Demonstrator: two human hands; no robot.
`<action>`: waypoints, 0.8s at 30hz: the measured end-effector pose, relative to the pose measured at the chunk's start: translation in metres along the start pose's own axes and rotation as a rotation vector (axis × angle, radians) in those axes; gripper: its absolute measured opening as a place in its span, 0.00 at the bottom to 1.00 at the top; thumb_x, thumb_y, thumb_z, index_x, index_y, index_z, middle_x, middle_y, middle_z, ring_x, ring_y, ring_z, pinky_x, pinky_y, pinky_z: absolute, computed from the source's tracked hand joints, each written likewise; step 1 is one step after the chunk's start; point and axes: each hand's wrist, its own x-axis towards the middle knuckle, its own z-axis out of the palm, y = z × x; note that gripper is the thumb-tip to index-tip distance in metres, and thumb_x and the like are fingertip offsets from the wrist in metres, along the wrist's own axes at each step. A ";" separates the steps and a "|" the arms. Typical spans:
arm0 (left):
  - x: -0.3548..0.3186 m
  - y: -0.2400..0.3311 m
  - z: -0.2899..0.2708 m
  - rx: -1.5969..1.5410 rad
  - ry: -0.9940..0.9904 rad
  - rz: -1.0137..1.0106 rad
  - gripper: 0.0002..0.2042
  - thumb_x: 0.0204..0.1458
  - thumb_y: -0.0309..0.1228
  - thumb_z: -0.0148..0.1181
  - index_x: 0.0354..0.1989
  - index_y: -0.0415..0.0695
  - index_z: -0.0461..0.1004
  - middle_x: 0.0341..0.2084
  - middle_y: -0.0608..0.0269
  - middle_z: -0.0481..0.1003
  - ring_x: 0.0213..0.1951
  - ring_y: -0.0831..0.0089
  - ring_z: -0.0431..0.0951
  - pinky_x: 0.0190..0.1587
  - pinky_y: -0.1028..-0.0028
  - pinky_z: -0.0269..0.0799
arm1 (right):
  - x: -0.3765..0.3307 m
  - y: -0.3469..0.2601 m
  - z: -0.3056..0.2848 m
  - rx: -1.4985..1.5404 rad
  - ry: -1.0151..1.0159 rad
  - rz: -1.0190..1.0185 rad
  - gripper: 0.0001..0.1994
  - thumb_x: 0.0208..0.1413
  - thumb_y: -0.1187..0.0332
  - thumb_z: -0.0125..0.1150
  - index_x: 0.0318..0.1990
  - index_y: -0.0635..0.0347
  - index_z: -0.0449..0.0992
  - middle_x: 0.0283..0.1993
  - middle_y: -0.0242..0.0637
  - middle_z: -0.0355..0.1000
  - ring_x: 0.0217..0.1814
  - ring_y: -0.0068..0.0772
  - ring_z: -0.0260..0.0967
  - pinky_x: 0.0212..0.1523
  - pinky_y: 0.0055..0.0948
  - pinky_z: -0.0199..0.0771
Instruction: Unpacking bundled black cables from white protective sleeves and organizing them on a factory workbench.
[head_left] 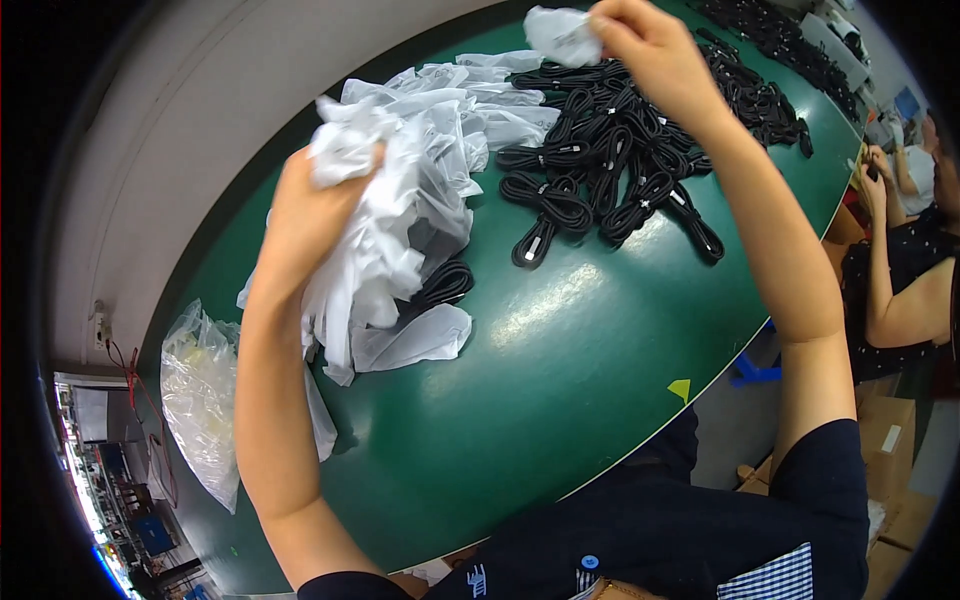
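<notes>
- left hand [315, 212] is fisted round some bunched white bags [346, 148]
- right hand [655, 58] pinches a crumpled white bag [560, 36]
- black cables [612, 165] litter the table [540, 390]

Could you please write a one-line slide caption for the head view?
Left hand holding crumpled white wrapping, right hand holding a smaller piece, above a green table with coiled black cables.

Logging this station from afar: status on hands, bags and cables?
Left hand holding crumpled white bag. Right hand pinching another white bag. Coiled black cables on green table; bag pile partly hides one coil.
</notes>
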 end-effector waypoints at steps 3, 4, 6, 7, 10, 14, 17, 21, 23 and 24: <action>-0.037 0.016 -0.011 -0.219 0.156 -0.136 0.18 0.52 0.38 0.63 0.44 0.37 0.75 0.36 0.65 0.76 0.37 0.80 0.73 0.43 0.77 0.68 | -0.018 -0.046 0.031 0.226 -0.162 0.153 0.07 0.59 0.68 0.54 0.37 0.64 0.72 0.30 0.25 0.68 0.33 0.15 0.62 0.34 0.18 0.64; -0.051 0.028 -0.009 -0.221 0.185 -0.165 0.17 0.52 0.35 0.63 0.46 0.37 0.74 0.37 0.66 0.76 0.37 0.78 0.73 0.44 0.78 0.68 | -0.024 -0.062 0.044 0.293 -0.192 0.200 0.08 0.57 0.68 0.55 0.34 0.66 0.72 0.27 0.34 0.71 0.30 0.24 0.67 0.33 0.27 0.68; -0.069 0.026 -0.007 -0.156 0.110 0.023 0.15 0.52 0.30 0.61 0.47 0.36 0.74 0.38 0.65 0.77 0.37 0.78 0.73 0.43 0.78 0.68 | -0.036 -0.104 0.063 0.481 -0.342 0.180 0.07 0.56 0.68 0.54 0.34 0.64 0.73 0.26 0.34 0.70 0.31 0.24 0.66 0.35 0.27 0.68; -0.077 0.028 -0.001 -0.137 0.110 0.049 0.14 0.51 0.28 0.61 0.46 0.36 0.74 0.37 0.64 0.77 0.36 0.77 0.74 0.42 0.77 0.68 | -0.044 -0.123 0.070 0.695 -0.507 0.331 0.05 0.57 0.71 0.55 0.36 0.63 0.73 0.31 0.25 0.69 0.33 0.14 0.62 0.36 0.20 0.66; -0.105 0.004 0.014 -0.160 0.228 -0.096 0.11 0.49 0.26 0.64 0.39 0.35 0.74 0.30 0.63 0.76 0.32 0.78 0.74 0.38 0.75 0.69 | -0.054 -0.144 0.081 0.931 -0.746 0.359 0.06 0.57 0.70 0.56 0.36 0.64 0.74 0.29 0.24 0.70 0.31 0.11 0.62 0.32 0.17 0.67; -0.139 -0.007 -0.001 -0.031 0.366 -0.199 0.15 0.49 0.28 0.65 0.42 0.34 0.71 0.33 0.61 0.74 0.36 0.76 0.74 0.41 0.75 0.69 | -0.025 -0.083 0.117 0.219 -0.458 0.226 0.12 0.56 0.63 0.54 0.35 0.64 0.76 0.27 0.37 0.74 0.29 0.26 0.72 0.31 0.27 0.71; -0.128 0.016 -0.022 0.259 0.443 0.028 0.12 0.48 0.26 0.65 0.38 0.36 0.71 0.29 0.60 0.74 0.33 0.73 0.75 0.37 0.72 0.69 | -0.021 -0.040 0.139 -0.075 -0.416 0.388 0.14 0.55 0.60 0.57 0.34 0.64 0.76 0.27 0.39 0.73 0.30 0.26 0.70 0.32 0.28 0.70; -0.100 0.021 -0.042 0.624 0.417 0.202 0.10 0.43 0.24 0.63 0.35 0.40 0.73 0.25 0.56 0.74 0.31 0.59 0.76 0.33 0.69 0.69 | -0.017 -0.019 0.152 0.137 -0.456 0.479 0.12 0.55 0.61 0.59 0.33 0.63 0.75 0.28 0.35 0.72 0.31 0.23 0.67 0.34 0.26 0.69; -0.086 0.011 -0.043 0.715 0.377 0.180 0.10 0.43 0.25 0.63 0.35 0.41 0.73 0.26 0.55 0.74 0.31 0.56 0.76 0.34 0.68 0.70 | -0.013 -0.011 0.136 0.237 -0.405 0.457 0.12 0.54 0.62 0.60 0.31 0.63 0.75 0.27 0.33 0.72 0.30 0.22 0.66 0.33 0.25 0.68; -0.079 0.003 -0.044 0.809 0.339 0.155 0.10 0.43 0.25 0.62 0.36 0.41 0.74 0.27 0.55 0.75 0.32 0.54 0.75 0.34 0.66 0.70 | -0.009 -0.013 0.124 0.339 -0.355 0.432 0.12 0.54 0.62 0.61 0.29 0.63 0.75 0.26 0.31 0.73 0.29 0.20 0.66 0.33 0.24 0.67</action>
